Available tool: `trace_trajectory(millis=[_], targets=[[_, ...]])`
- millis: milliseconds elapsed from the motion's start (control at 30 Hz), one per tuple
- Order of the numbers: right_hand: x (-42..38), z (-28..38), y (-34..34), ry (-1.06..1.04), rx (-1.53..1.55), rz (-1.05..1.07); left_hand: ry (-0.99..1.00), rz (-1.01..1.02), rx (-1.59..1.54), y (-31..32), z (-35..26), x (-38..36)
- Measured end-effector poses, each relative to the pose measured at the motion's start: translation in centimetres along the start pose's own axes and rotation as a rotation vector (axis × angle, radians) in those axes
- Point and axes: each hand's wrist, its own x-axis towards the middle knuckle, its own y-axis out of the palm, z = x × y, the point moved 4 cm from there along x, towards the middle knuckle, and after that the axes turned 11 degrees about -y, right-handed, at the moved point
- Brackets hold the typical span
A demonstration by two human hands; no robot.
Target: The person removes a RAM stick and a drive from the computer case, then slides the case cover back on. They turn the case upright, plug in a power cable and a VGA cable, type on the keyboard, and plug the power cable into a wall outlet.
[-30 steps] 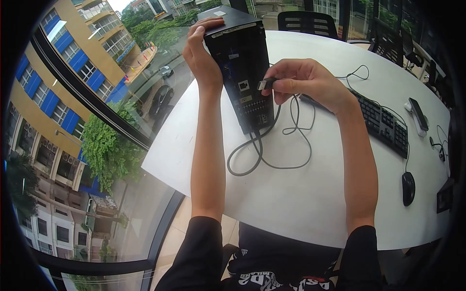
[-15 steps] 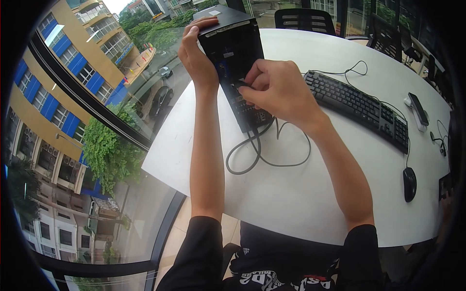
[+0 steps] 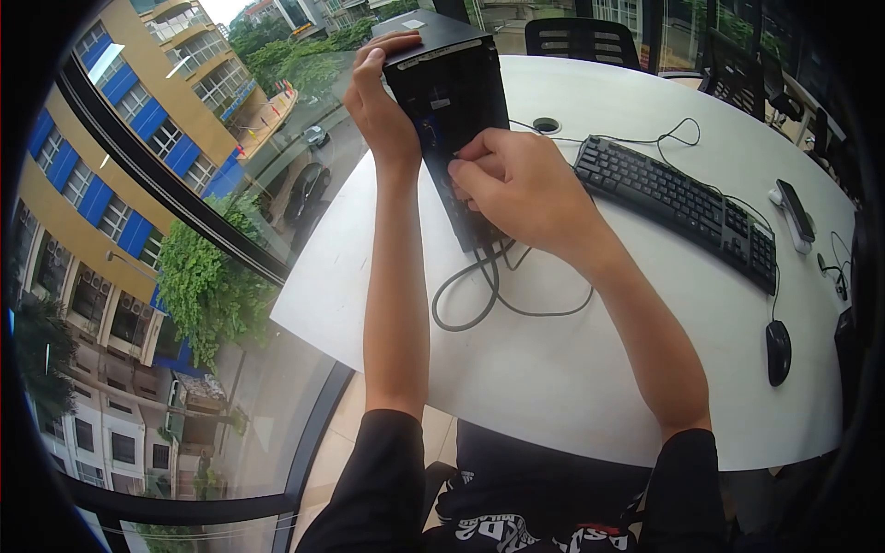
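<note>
A black computer tower stands on the white table with its back panel turned toward me. My left hand grips its upper left edge, fingers over the top and palm against the side. In front of the lower back panel, my right hand is closed in a pinch, thumb against forefinger. Whatever lies between those fingertips is too small and covered to make out. Part of the panel's ports is hidden behind this hand. A grey cable loops onto the table from the bottom of the tower.
On the white table lie a black keyboard, a mouse and a phone-like dark device. A round cable hole is beside the tower. Window glass runs along the left; a chair stands behind.
My right hand has shifted slightly and its fingers are drawn closer together; the dark piece seen at its fingertips is now hidden. The tower and left hand sit slightly further right in view.
</note>
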Motion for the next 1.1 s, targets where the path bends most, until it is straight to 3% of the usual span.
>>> trace_trajectory(millis=[100, 300, 600, 700, 900, 1033, 1100], targets=[[-0.3, 0.2, 0.3, 0.041, -0.017, 0.044, -0.001, 0.002, -0.019, 0.0, 0.0, 0.0], [-0.1, -1.7, 1.1, 0.246, 0.311, -0.021, 0.003, 0.011, -0.02, 0.0, -0.1, -0.1], [0.2, -1.4, 0.7, 0.164, 0.055, 0.008, 0.009, 0.016, -0.014, 0.1, -0.3, -0.1], [0.3, -2.7, 1.4, 0.23, 0.333, -0.055, -0.008, 0.007, -0.024, 0.1, -0.3, -0.2], [0.0, -2.6, 1.9, 0.232, 0.456, -0.133, 0.01, 0.016, -0.005, -0.1, -0.1, -0.1], [0.3, -0.7, -0.3, 0.251, 0.179, 0.099, -0.007, 0.026, -0.027, -0.1, 0.1, -0.1], [0.6, -0.7, -1.6, 0.094, -0.005, -0.043, -0.035, 0.021, -0.041, 0.0, 0.1, -0.1]])
